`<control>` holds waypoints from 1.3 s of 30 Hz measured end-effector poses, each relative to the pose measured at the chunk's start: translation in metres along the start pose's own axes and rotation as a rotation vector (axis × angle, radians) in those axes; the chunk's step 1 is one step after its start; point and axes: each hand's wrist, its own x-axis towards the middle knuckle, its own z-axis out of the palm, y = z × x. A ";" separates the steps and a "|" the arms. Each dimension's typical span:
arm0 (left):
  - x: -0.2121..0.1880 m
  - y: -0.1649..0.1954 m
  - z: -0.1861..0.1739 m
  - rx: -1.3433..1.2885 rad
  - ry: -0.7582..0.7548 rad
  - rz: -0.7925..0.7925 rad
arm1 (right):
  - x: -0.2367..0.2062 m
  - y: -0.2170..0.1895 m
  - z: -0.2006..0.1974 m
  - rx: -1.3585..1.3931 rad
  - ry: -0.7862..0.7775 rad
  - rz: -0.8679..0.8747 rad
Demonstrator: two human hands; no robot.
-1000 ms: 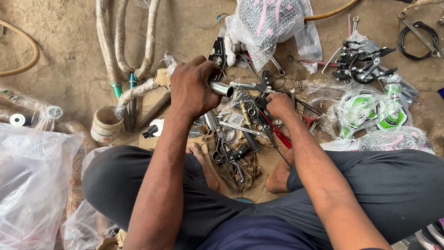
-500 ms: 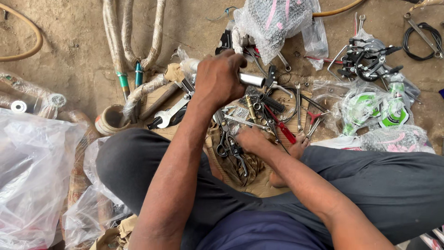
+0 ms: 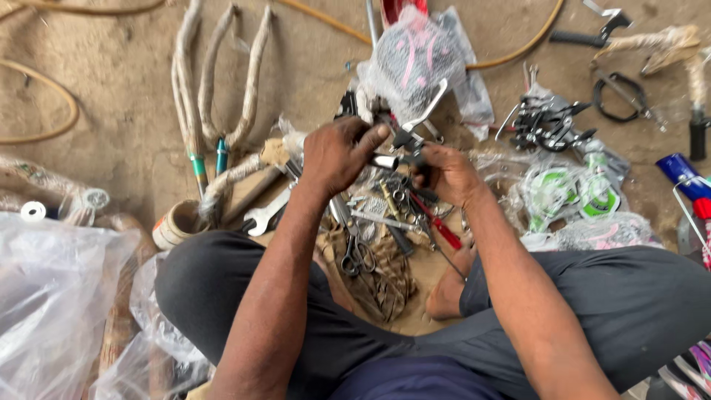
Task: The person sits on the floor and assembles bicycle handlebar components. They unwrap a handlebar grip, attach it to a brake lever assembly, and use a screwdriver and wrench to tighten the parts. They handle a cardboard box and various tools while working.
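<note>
Person seated cross-legged on a dirt floor [image 3: 111, 111], both forearms reaching forward over a tool pile [image 3: 385, 222] that lies between the knees. Clear bags [image 3: 52, 296] at the person's left; a wrapped bundle [image 3: 418, 63] just beyond the hands.

Left hand [image 3: 337, 155] — closed around the left end of a short metal tube [image 3: 385, 161], thumb stretched along the top toward the tube's free end. Right hand [image 3: 448, 174] — fingers curled, pinching a small dark fitting [image 3: 407, 141] at the tube's right end; what the fingertips do there is hidden.

Tube held above the pile, between the two hands, touching both. Long axis runs left–right, roughly level, bright open end facing the right hand. The left hand carries the tube; the right is nearer the fitting.

Below, in the pile: spanner [image 3: 265, 216], scissors [image 3: 357, 252], red-handled tool [image 3: 437, 226] — none touched.
</note>
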 end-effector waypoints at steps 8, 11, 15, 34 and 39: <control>-0.002 0.008 -0.001 -0.110 0.099 0.009 | -0.007 -0.013 0.054 0.314 -0.219 -0.171; -0.002 0.012 -0.005 -0.078 0.051 -0.020 | 0.003 -0.022 0.078 0.280 -0.154 -0.259; 0.004 0.016 -0.002 -0.094 -0.017 -0.063 | 0.022 -0.035 0.105 0.247 -0.183 -0.336; 0.024 0.004 -0.013 -0.812 0.222 -0.283 | -0.047 0.074 -0.054 -1.659 0.312 0.650; 0.028 -0.004 0.000 -0.665 0.408 0.050 | -0.053 0.108 -0.062 -1.583 0.475 0.473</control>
